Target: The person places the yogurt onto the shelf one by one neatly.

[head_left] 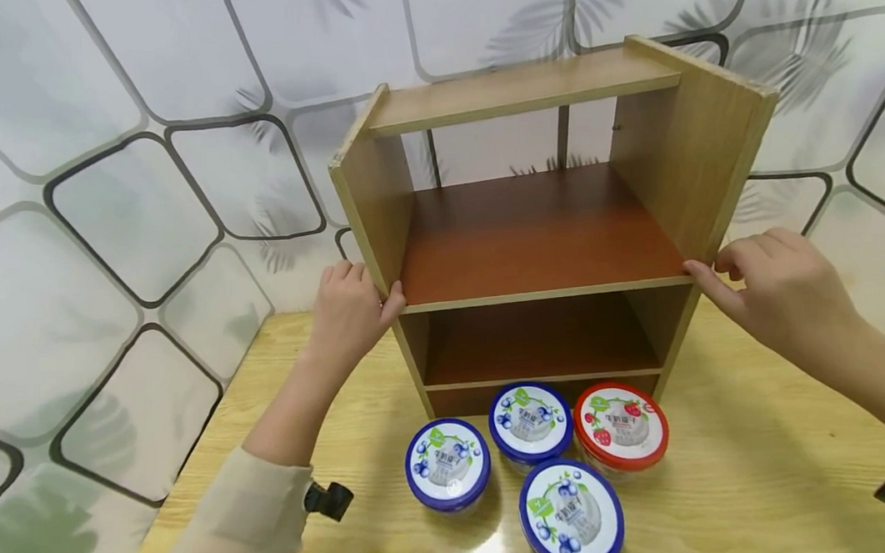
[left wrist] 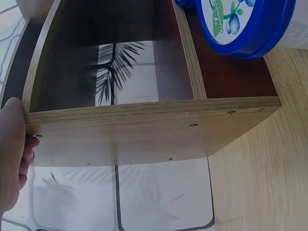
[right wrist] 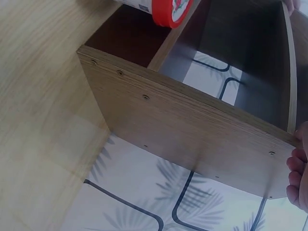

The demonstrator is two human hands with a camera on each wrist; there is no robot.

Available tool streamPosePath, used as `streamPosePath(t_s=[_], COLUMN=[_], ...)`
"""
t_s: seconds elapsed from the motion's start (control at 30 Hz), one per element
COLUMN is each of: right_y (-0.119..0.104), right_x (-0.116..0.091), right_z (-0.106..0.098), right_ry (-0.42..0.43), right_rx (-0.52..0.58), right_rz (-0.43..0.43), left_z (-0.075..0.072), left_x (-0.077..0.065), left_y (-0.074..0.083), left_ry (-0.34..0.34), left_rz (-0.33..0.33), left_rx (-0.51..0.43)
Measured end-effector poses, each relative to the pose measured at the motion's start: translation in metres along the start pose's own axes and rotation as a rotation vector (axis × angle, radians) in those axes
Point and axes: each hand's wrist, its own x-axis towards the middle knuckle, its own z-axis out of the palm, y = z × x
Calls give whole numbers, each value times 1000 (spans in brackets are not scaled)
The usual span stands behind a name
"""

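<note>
A small wooden shelf unit [head_left: 549, 294] with reddish-brown boards stands upright on the table against the wall. My left hand [head_left: 350, 306] grips its left side panel, thumb on the front edge at the middle board and fingers on the outer face. On the opposite panel, my right hand [head_left: 781, 288] holds the edge the same way, its thumb at the board's right end. The left wrist view shows the left hand [left wrist: 10, 154] at the panel's edge; the right wrist view shows the right hand's curled fingers [right wrist: 296, 175] against the outer face.
Before the shelf sit round tubs: one with a red lid [head_left: 621, 426], and blue-lidded ones, a left tub [head_left: 448, 464], a back tub [head_left: 530, 422] and a front tub [head_left: 571, 514]. The wood-grain table [head_left: 738, 478] meets a patterned wall [head_left: 182, 181] behind.
</note>
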Motion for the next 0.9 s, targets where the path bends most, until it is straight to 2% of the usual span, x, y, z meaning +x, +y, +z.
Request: streamPosePath(t_s=[0.17,0.4,0.67,0.9], right_y=[-7,-23,-35,-47], right_x=[-5,-11,-23,-31], right_z=[-2,-5,-3,1], right_ry=[41,141,235,253], right_rx=[20,70,181,237], right_rz=[-18,-54,-98,-116], left_z=[0,2,0,0], left_x=[-1,-4,-3,-3], left_y=[0,0,2,1], left_ry=[-15,4,-40,-44], left_rz=[-3,-13,-44,-47], left_rx=[1,-28,-28,-26])
